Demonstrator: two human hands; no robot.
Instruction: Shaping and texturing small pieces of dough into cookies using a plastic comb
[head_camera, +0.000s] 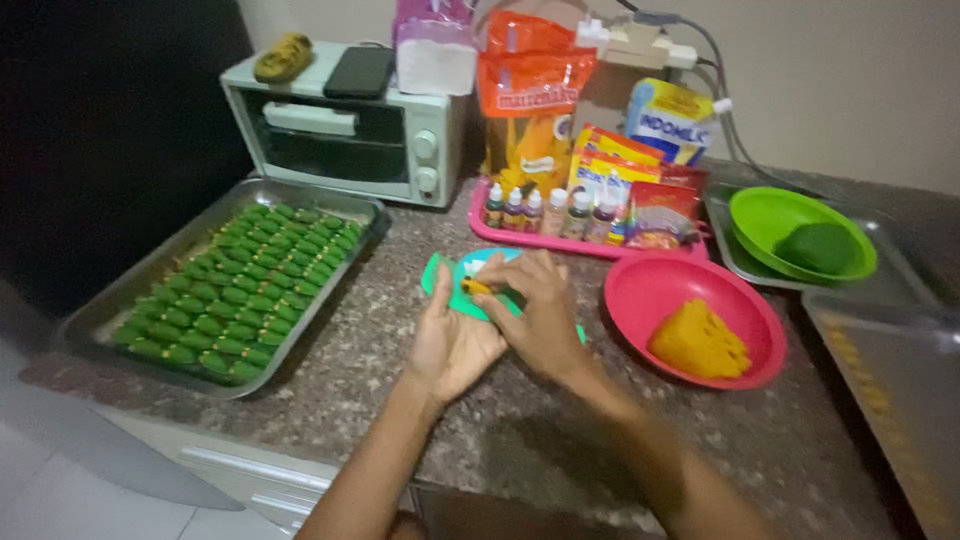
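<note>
A speckled dark stone desk (400, 360) carries everything, set against a pale wall, with a white tiled floor showing at lower left. On its left lies a long metal baking tray (110, 310) filled with tight rows of small green leaf-shaped dough pieces (245, 285), the rows running away from the person toward a mint-green toaster oven (345, 125) at the back. A dark phone (360, 72) lies on top of the oven. Right of centre sits a pink bowl (650, 290) holding a yellow-orange lump of dough (698, 342); behind it a green bowl (770, 215) with dark green dough (818, 247) rests on another metal tray. A pink tray (500, 232) of small food-colouring bottles (550, 212) and bright packets stands at the back.

In the middle lies a flat teal plastic mould (462, 290), partly hidden by both hands. The left hand (452, 340) lies flat against the mould's near edge, fingers together. The right hand (540, 310) pinches a small orange dough piece (478, 287) on the mould; the piece is short and elongated, its long axis running roughly left to right
</note>
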